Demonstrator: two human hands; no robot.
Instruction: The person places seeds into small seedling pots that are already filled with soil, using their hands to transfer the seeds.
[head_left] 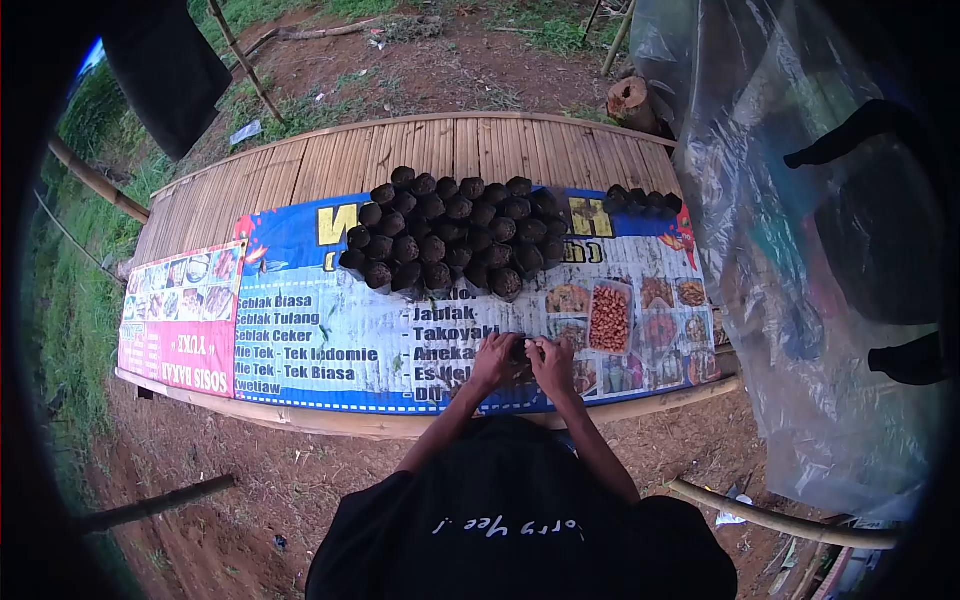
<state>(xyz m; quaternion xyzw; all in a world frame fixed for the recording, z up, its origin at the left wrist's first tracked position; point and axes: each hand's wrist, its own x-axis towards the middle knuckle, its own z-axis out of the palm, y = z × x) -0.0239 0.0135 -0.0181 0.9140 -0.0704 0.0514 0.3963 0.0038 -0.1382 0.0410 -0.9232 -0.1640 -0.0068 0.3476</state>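
At the front edge of the table, my left hand (494, 361) curls round the side of a small dark soil-filled bag (519, 352), largely covered by the fingers. Close beside it, my right hand (553, 366) has its fingertips pinched together at the bag's top; what they hold is too small to make out. To the right stands a clear plastic tub (631, 318) of reddish-brown peanut-like seeds (608, 320). Beyond my hands, many black soil-filled seedling bags (435, 249) stand upright, packed side by side.
A smaller row of black bags (643, 203) stands at the back right. A printed banner (290, 345) covers much of the bamboo table (330, 165). Clear plastic sheeting (760, 250) hangs at the right, and a bamboo pole (780, 520) lies low at the right.
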